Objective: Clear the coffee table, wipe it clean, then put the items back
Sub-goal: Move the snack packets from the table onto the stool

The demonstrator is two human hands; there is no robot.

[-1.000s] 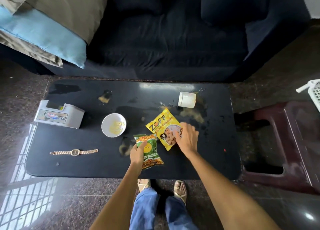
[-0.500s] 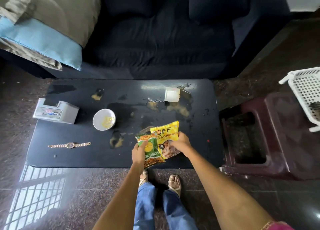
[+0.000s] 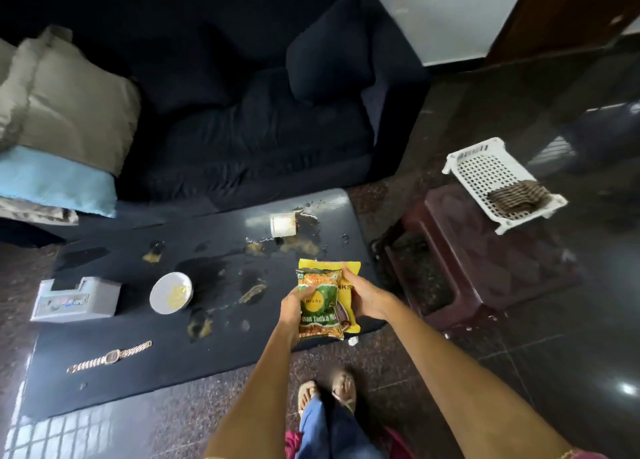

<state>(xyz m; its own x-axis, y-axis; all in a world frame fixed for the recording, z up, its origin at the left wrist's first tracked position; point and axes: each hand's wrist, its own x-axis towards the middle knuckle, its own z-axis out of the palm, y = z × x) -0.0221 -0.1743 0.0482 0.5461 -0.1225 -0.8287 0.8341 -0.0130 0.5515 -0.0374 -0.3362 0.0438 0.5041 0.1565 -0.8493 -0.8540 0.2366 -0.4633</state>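
Observation:
The black coffee table (image 3: 104, 382) is spattered with yellowish spills. Above its near right corner I hold two snack packets stacked together. My left hand (image 3: 292, 306) grips the green packet (image 3: 318, 306) in front. My right hand (image 3: 363, 297) grips the yellow packet (image 3: 349, 270) behind it. On the table lie a white bowl (image 3: 170, 293), a tipped white cup (image 3: 283, 224) in a puddle, a grey box (image 3: 76, 299) and a gold wristwatch (image 3: 109, 356).
A dark sofa (image 3: 242, 119) with beige and blue cushions (image 3: 69, 129) stands behind the table. To the right a maroon plastic stool (image 3: 485, 261) carries a white perforated basket (image 3: 502, 181) with a cloth in it. My feet are on the polished floor below.
Both packets have been lifted off the table and brought together, green in front of yellow. My view has swung to the right, bringing the stool and basket into sight.

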